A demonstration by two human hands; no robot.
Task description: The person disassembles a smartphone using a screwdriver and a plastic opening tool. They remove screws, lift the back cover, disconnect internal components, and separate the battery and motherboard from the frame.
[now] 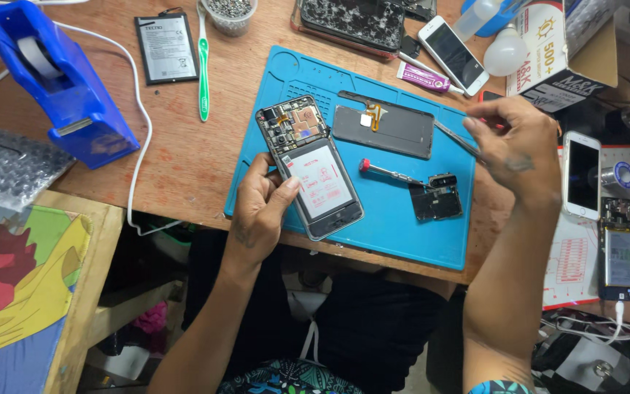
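My left hand (262,211) grips an opened phone (309,166) by its left edge, back cover off, with the battery and circuit board showing. It lies at a slant on a blue repair mat (402,219). My right hand (519,146) hovers at the mat's right edge and pinches metal tweezers (455,137), whose tips point left toward a dark back cover (383,128). A red-handled screwdriver (391,174) and a small black inner cover piece (436,200) lie on the mat between my hands.
A blue tape dispenser (60,80), a loose battery (166,48), a green toothbrush (203,62) and a cup of small parts (229,13) sit at the back left. Other phones (452,54) (581,175) (618,252), a bulb (506,52) and a box (563,51) crowd the right.
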